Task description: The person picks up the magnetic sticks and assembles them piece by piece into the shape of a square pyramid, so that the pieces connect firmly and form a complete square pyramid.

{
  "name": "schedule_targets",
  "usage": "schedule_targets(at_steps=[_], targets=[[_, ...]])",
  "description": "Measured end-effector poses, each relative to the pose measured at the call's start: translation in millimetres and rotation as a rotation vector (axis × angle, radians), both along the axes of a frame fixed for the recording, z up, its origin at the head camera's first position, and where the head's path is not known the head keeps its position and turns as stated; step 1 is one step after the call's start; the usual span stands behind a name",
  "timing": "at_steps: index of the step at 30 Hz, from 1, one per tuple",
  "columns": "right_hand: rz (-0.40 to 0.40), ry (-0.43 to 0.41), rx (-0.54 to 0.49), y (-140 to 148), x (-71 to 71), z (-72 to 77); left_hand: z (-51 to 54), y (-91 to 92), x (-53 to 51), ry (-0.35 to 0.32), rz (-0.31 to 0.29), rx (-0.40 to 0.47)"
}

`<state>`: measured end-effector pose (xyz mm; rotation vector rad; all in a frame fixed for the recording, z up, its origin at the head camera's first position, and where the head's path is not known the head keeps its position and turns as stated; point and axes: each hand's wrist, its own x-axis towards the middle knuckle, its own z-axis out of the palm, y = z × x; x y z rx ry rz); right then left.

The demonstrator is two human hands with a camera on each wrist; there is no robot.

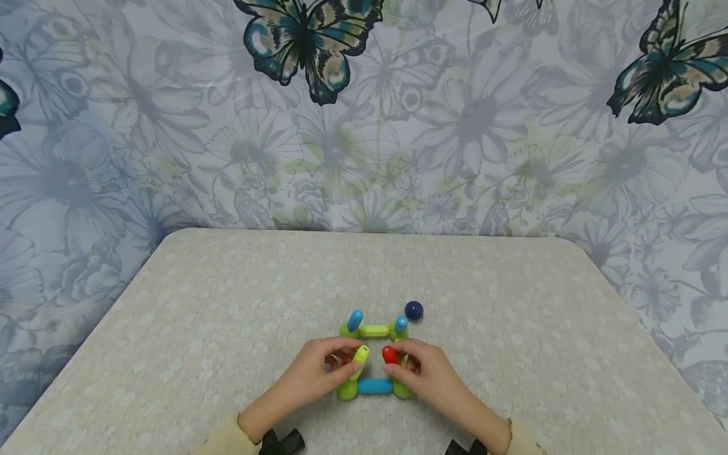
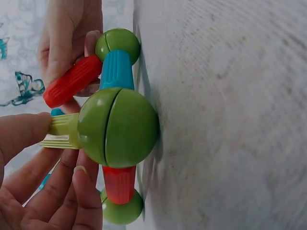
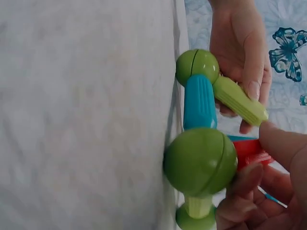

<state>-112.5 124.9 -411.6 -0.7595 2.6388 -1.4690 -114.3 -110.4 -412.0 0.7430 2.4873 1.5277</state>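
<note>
A frame of green balls and coloured rods lies on the table, with a blue rod at its front and a lime rod at its back. My left hand pinches a raised lime rod that meets the front-left green ball. On the other side, my right hand pinches a red rod at the front-right green ball. Both held rods lean inward. Two blue rods stand up from the back balls. The left side rod is red, partly hidden by my hand.
A dark blue ball sits just behind the frame's back-right corner. Pale patterned cloth covers the table. Behind it hangs a floral backdrop with butterflies. Black straps or mounts show near both wrists.
</note>
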Motion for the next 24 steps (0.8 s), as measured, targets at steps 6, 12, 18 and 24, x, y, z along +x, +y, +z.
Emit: schedule_targets(at_steps=[6,12,18,24], targets=[[-0.118,0.213,-0.128,19,-13.3,11.6,11.4,-12.1,-9.1,0.139,0.115,0.015],[0.03,0.184,-0.003,30,-32.0,6.0,12.9,-15.0,-31.1,0.242,0.149,-0.114],[0.023,0.175,0.042,20,-39.3,-5.8,1.4,-5.5,-42.5,0.182,0.048,-0.169],[0.02,0.314,0.155,7,-36.6,-1.2,1.3,-3.5,-39.8,0.294,0.022,-0.219]])
